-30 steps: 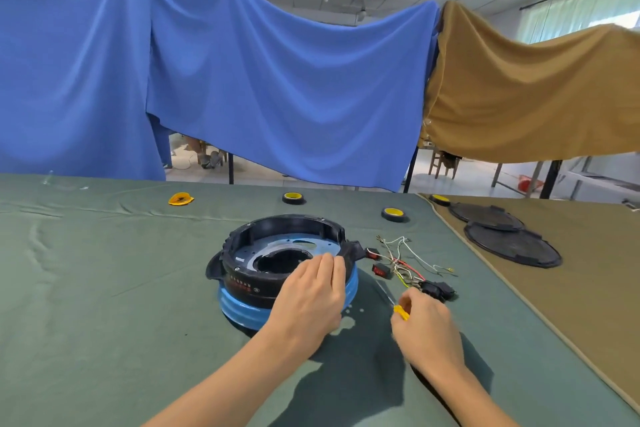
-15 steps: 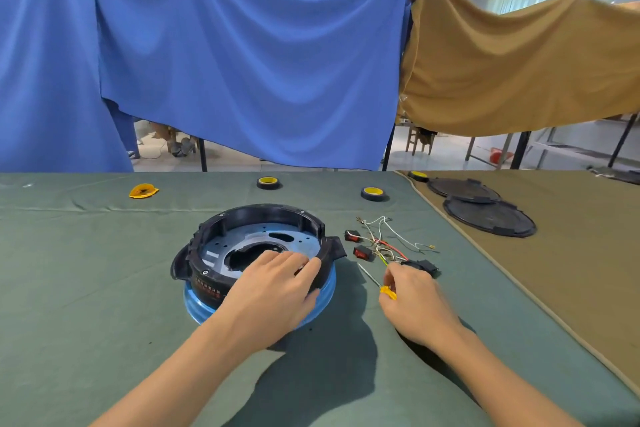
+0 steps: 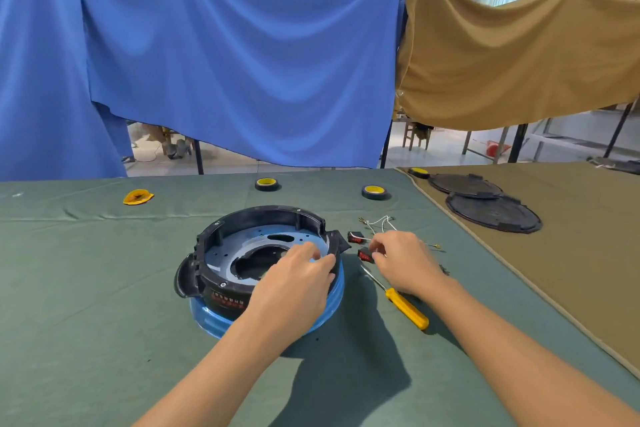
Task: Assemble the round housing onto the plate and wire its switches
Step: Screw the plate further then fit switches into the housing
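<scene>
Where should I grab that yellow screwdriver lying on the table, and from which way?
Take the screwdriver by its thick yellow handle, coming down from above on the near side. It lies flat on the green cloth, handle end toward you, thin metal shaft pointing away toward the red switches, so the handle is probably the closest and easiest part to wrap fingers around.

red markings (image 3: 227, 303) on the black housing (image 3: 207, 253) are too blurred to read.
</scene>
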`<state>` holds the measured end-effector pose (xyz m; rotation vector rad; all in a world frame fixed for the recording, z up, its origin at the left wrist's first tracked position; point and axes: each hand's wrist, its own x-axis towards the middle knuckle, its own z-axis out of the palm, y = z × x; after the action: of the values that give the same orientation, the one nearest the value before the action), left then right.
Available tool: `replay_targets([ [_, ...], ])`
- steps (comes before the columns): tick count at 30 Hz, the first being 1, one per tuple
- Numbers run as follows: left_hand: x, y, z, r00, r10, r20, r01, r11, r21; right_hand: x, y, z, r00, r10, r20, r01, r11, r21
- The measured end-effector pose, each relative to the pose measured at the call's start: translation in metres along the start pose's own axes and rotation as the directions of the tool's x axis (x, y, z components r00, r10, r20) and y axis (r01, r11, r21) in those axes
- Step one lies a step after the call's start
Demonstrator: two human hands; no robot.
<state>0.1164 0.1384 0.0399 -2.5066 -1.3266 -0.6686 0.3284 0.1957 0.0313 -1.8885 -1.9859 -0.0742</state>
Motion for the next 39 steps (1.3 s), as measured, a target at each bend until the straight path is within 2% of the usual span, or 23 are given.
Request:
replay_targets([
  [3, 0.004, 0.000, -0.001, 0.999, -0.037, 0.035, 0.038, 0.998, -0.042, 0.017, -0.001, 0.012, 0.999, -0.004, 0.039, 0.006, 0.999, -0.040],
  [8, 0.009, -0.013, -0.018, 0.983, -0.029, 0.181, 0.060, 0.984, -0.169, 0.031, -0.003, 0.023, 0.995, -0.019, 0.098, 0.029, 0.995, -0.099],
  [11, 0.012, -0.023, -0.023, 0.987, -0.077, 0.140, 0.086, 0.995, -0.053, 0.033, -0.003, 0.026, 0.997, -0.008, 0.080, 0.013, 0.998, -0.063],
  [13, 0.012, -0.027, -0.021, 0.986, -0.116, 0.118, 0.119, 0.993, -0.018, 0.032, -0.004, 0.025, 0.999, 0.019, 0.049, -0.020, 1.000, 0.004],
  [17, 0.010, -0.031, -0.013, 0.971, -0.196, 0.134, 0.217, 0.962, -0.168, 0.026, -0.012, 0.008, 0.995, 0.083, -0.053, -0.062, 0.944, 0.324],
  [19, 0.011, -0.035, -0.013, 0.957, -0.254, 0.140, 0.285, 0.912, -0.296, 0.017, -0.021, -0.004, 0.992, 0.077, -0.096, -0.021, 0.873, 0.488],
  [22, 0.013, -0.034, -0.016, 0.936, -0.345, 0.071, 0.331, 0.796, -0.507, -0.001, -0.040, -0.021, 0.985, 0.056, -0.164, 0.058, 0.785, 0.616],
  [25, 0.014, -0.030, -0.022, 0.912, -0.408, -0.031, 0.288, 0.693, -0.661, -0.017, -0.062, -0.028, 0.968, -0.032, -0.247, 0.184, 0.762, 0.621],
  [28, 0.013, -0.026, -0.027, 0.905, -0.424, -0.040, 0.236, 0.577, -0.782, -0.027, -0.081, -0.024, 0.933, -0.129, -0.336, 0.310, 0.763, 0.567],
  [31, 0.010, -0.025, -0.030, 0.894, -0.443, -0.063, 0.239, 0.593, -0.769, -0.033, -0.096, -0.018, 0.916, -0.115, -0.384, 0.332, 0.753, 0.568],
  [39, -0.004, -0.041, -0.036, 0.864, -0.464, -0.197, 0.272, 0.758, -0.592, -0.036, -0.114, -0.026, 0.931, -0.227, -0.287, 0.356, 0.738, 0.573],
])
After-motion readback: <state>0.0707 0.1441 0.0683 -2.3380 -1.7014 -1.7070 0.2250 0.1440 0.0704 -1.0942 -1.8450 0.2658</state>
